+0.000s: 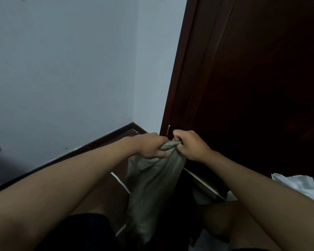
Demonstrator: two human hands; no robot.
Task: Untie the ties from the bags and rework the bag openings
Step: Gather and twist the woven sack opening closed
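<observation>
1 grey-green woven fabric bag (152, 187), held up by its bunched top: left hand (150, 147) and right hand (190, 144) both clench it. 2 hands, 1 bag.

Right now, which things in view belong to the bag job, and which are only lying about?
Belong to the job:
grey-green woven sack, bunched at its top
left hand, gripping the sack top
right hand, gripping the sack top

Only lying about:
white crumpled plastic sheet
dark brown wooden door
pale wall
</observation>
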